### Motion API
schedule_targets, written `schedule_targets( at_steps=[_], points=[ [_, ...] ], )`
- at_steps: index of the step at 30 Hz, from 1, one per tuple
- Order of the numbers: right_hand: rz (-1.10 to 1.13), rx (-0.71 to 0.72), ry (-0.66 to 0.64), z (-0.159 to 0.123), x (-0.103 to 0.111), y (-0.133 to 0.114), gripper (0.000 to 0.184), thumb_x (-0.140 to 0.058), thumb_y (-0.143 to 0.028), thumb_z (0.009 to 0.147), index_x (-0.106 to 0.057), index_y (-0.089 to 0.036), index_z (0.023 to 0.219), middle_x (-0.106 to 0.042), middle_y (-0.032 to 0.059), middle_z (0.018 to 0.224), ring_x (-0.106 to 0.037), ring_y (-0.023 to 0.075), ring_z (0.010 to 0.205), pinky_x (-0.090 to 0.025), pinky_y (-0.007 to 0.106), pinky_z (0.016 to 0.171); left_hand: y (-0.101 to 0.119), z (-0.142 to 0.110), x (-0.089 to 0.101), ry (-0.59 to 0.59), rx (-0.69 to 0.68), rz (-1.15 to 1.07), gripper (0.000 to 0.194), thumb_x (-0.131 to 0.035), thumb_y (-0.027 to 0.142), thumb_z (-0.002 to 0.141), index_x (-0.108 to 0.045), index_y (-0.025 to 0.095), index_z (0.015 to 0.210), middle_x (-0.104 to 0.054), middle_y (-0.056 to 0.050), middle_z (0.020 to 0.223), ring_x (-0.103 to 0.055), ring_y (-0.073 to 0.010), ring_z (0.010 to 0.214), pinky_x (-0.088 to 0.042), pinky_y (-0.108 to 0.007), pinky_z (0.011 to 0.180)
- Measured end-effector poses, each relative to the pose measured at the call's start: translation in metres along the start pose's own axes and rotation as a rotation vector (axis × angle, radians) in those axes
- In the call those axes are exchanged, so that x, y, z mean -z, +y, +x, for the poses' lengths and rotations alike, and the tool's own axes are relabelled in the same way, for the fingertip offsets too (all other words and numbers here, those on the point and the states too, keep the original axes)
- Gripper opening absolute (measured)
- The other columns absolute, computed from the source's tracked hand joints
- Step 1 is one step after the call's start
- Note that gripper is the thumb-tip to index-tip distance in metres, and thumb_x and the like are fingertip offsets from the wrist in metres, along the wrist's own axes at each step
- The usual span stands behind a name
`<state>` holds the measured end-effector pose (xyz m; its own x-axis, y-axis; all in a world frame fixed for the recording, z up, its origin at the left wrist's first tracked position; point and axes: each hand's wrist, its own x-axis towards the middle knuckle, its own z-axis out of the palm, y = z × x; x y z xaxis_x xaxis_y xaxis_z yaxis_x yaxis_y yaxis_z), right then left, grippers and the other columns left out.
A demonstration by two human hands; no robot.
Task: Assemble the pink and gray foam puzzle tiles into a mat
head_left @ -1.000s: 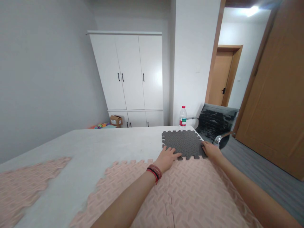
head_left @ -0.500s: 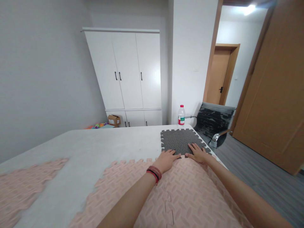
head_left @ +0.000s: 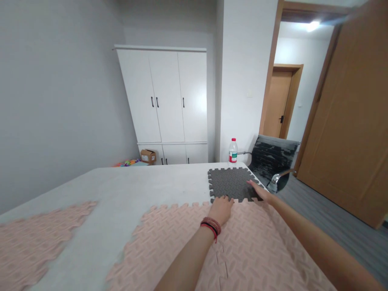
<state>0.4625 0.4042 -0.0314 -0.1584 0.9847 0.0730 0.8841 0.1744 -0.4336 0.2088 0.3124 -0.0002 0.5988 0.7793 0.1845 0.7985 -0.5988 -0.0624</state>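
Note:
A dark grey foam mat tile (head_left: 230,182) with toothed edges lies flat at the far right of the table. Its near edge meets joined pink foam mat tiles (head_left: 172,230). My left hand (head_left: 222,208), with bracelets at the wrist, rests palm down on the pink side of that seam, fingertips touching the grey tile's near edge. On the right, my right hand (head_left: 260,191) is turned on its side at the grey tile's right edge, fingers stretched out. Neither hand grips anything. Part of the seam is hidden under the left hand.
Another pink mat piece (head_left: 39,238) lies at the left on the white table (head_left: 121,190). A bottle with a red cap (head_left: 233,151) stands at the far edge. Beyond the right corner is a black chair (head_left: 269,161); a cardboard box (head_left: 148,156) sits behind the table.
My left hand has slid slightly right and back, onto the seam with its fingers less spread. The right hand has lifted from lying flat and turned onto its side. The view has tilted slightly upward.

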Motion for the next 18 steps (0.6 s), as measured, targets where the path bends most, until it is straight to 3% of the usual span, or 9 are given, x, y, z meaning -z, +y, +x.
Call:
schedule_targets(
  at_steps=[2, 6, 11, 15, 18],
  points=[
    [-0.055, -0.032, 0.039, -0.002, 0.001, 0.012, 0.067, 0.004, -0.042, 0.094, -0.029, -0.016, 0.146, -0.026, 0.0098, 0.153, -0.022, 0.0191, 0.141, -0.019, 0.046, 0.114, -0.007, -0.002, -0.002, -0.009, -0.023, -0.038, 0.037, -0.051, 0.032, 0.092, -0.05, 0.019, 0.126, -0.057, -0.009, 0.121, -0.056, -0.0231, 0.109, -0.05, -0.045, 0.089],
    [-0.179, -0.058, 0.035, -0.01, -0.013, 0.036, 0.062, -0.018, -0.051, 0.093, -0.029, -0.021, 0.146, -0.026, 0.0095, 0.153, -0.016, 0.0256, 0.142, -0.013, 0.059, 0.111, -0.02, -0.007, -0.008, -0.043, -0.048, -0.129, 0.038, -0.036, 0.03, 0.096, -0.044, 0.024, 0.133, -0.049, -0.011, 0.136, -0.045, -0.0255, 0.126, -0.039, -0.054, 0.1],
    [-0.239, -0.039, 0.006, -0.006, -0.024, 0.05, 0.066, -0.018, -0.057, 0.091, -0.025, -0.025, 0.148, -0.022, 0.0083, 0.155, -0.015, 0.0264, 0.143, -0.022, 0.06, 0.108, -0.018, -0.014, -0.006, -0.097, -0.029, -0.236, 0.05, -0.025, 0.042, 0.095, -0.034, 0.023, 0.141, -0.035, -0.013, 0.149, -0.028, -0.026, 0.139, -0.019, -0.062, 0.11],
    [-0.274, -0.023, 0.014, -0.004, -0.025, 0.051, 0.067, -0.016, -0.056, 0.091, -0.026, -0.022, 0.148, -0.024, 0.0093, 0.154, -0.016, 0.0262, 0.142, -0.025, 0.058, 0.108, -0.023, -0.024, 0.011, -0.155, 0.013, -0.324, 0.055, -0.024, 0.05, 0.093, -0.038, 0.024, 0.14, -0.039, -0.009, 0.148, -0.033, -0.0236, 0.137, -0.026, -0.053, 0.11],
    [-0.29, -0.015, 0.031, -0.005, -0.026, 0.051, 0.065, -0.017, -0.055, 0.091, -0.029, -0.023, 0.146, -0.026, 0.0092, 0.153, -0.017, 0.0267, 0.142, -0.025, 0.059, 0.108, -0.048, -0.052, 0.033, -0.128, 0.098, -0.364, 0.058, -0.031, 0.05, 0.091, -0.032, 0.024, 0.143, -0.039, -0.006, 0.148, -0.037, -0.0191, 0.135, -0.031, -0.039, 0.109]
  ],
)
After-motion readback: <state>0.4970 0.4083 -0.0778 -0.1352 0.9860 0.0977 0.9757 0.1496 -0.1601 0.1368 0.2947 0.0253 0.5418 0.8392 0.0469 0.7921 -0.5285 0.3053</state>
